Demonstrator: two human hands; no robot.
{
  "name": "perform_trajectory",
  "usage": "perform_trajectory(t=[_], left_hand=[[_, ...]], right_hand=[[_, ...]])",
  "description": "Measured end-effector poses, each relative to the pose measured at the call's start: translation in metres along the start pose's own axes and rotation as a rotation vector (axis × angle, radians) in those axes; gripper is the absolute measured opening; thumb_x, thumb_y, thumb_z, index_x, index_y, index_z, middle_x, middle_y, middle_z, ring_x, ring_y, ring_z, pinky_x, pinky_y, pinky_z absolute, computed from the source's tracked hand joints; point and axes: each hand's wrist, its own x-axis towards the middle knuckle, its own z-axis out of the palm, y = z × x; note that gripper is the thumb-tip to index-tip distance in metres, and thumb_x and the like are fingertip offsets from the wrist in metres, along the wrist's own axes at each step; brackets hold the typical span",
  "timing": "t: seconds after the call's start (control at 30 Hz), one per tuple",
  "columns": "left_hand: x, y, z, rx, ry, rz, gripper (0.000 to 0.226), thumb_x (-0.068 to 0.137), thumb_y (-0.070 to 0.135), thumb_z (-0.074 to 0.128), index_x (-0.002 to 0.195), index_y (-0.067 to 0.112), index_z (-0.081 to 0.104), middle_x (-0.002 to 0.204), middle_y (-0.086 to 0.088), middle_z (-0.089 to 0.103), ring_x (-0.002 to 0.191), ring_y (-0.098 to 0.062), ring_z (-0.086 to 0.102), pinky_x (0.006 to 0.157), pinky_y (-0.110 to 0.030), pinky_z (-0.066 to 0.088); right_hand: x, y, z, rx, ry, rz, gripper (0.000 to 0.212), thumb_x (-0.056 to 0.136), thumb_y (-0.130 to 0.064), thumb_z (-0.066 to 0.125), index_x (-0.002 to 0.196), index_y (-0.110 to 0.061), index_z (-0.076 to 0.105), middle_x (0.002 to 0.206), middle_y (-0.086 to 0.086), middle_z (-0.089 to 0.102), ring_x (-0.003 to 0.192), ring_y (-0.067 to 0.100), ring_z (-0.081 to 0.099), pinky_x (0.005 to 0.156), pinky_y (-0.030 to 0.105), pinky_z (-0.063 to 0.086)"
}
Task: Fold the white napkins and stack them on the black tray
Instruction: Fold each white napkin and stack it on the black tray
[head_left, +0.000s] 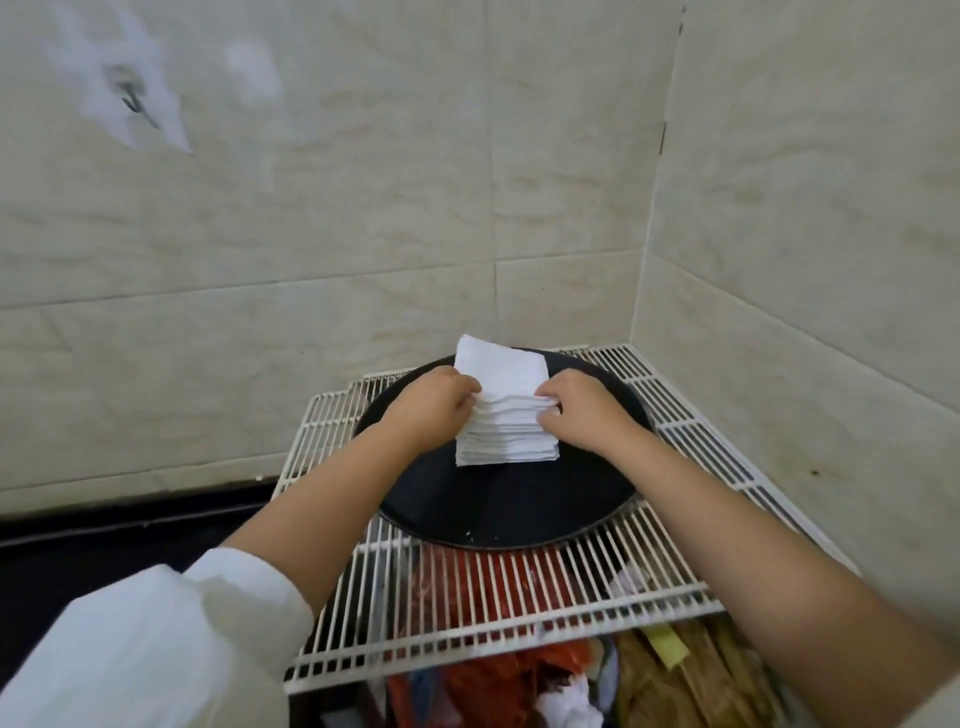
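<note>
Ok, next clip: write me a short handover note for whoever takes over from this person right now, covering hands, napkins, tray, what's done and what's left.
Left hand: grips the left side of the napkin stack, fingers curled into the upper layers.
Right hand: grips the right side the same way.
The stack of folded white napkins stands on the round black tray, toward its far half. The tray sits on a white wire rack in a tiled corner.
Done: many napkins folded and stacked on the tray.
Left: no loose napkins can be seen; probably just square up and release the stack. Its top layers look slightly offset from the lower ones.
</note>
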Motion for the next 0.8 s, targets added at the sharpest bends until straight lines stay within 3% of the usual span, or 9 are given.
perform_trajectory(t=[0.1, 0.2, 0.33, 0.47, 0.6, 0.8], left_hand=[[-0.007, -0.003, 0.000, 0.051, -0.043, -0.020, 0.046, 0.096, 0.018, 0.042, 0.141, 0.013, 0.035, 0.144, -0.010, 0.038, 0.127, -0.027, 0.043, 0.101, -0.032, 0.037], [-0.024, -0.012, -0.006, 0.107, 0.059, -0.063, 0.048, 0.096, 0.023, 0.043, 0.142, 0.015, 0.032, 0.146, -0.006, 0.037, 0.130, -0.025, 0.041, 0.102, -0.035, 0.038], [-0.077, -0.056, -0.028, 0.201, 0.130, -0.226, 0.039, 0.095, 0.022, 0.041, 0.132, 0.010, 0.045, 0.136, -0.010, 0.046, 0.123, -0.029, 0.046, 0.097, -0.037, 0.041], [-0.179, -0.131, -0.064, 0.297, 0.185, -0.480, 0.036, 0.096, 0.023, 0.040, 0.127, 0.008, 0.048, 0.132, -0.011, 0.050, 0.120, -0.030, 0.046, 0.093, -0.039, 0.043], [-0.336, -0.213, -0.097, 0.372, 0.233, -0.762, 0.034, 0.095, 0.025, 0.041, 0.122, 0.007, 0.051, 0.126, -0.012, 0.052, 0.118, -0.031, 0.046, 0.090, -0.040, 0.043], [-0.601, -0.299, -0.137, 0.423, 0.258, -1.202, 0.037, 0.094, 0.027, 0.043, 0.126, 0.008, 0.049, 0.130, -0.011, 0.050, 0.121, -0.032, 0.045, 0.094, -0.041, 0.042]], right_hand=[[-0.009, -0.004, -0.006, -0.117, -0.091, 0.025, 0.009, 0.086, -0.018, 0.051, 0.082, -0.022, 0.058, 0.084, 0.003, 0.049, 0.091, 0.028, 0.051, 0.061, 0.031, 0.041], [-0.013, -0.025, -0.018, -0.264, -0.019, -0.003, 0.036, 0.091, -0.023, 0.047, 0.124, -0.009, 0.050, 0.127, 0.012, 0.048, 0.119, 0.031, 0.043, 0.093, 0.040, 0.043], [-0.014, -0.104, -0.011, -0.232, 0.036, -0.191, 0.038, 0.091, -0.024, 0.045, 0.126, -0.009, 0.050, 0.131, 0.013, 0.049, 0.122, 0.033, 0.042, 0.098, 0.038, 0.038], [-0.026, -0.217, 0.033, -0.175, 0.009, -0.399, 0.036, 0.091, -0.020, 0.045, 0.125, -0.010, 0.052, 0.129, 0.014, 0.050, 0.121, 0.033, 0.045, 0.097, 0.038, 0.039], [-0.074, -0.363, 0.103, -0.104, -0.047, -0.638, 0.038, 0.090, -0.022, 0.047, 0.127, -0.013, 0.051, 0.129, 0.013, 0.051, 0.122, 0.031, 0.046, 0.098, 0.038, 0.040], [-0.197, -0.583, 0.203, 0.023, -0.270, -0.980, 0.042, 0.091, -0.024, 0.047, 0.133, -0.016, 0.044, 0.136, 0.009, 0.045, 0.126, 0.028, 0.042, 0.102, 0.039, 0.035]])
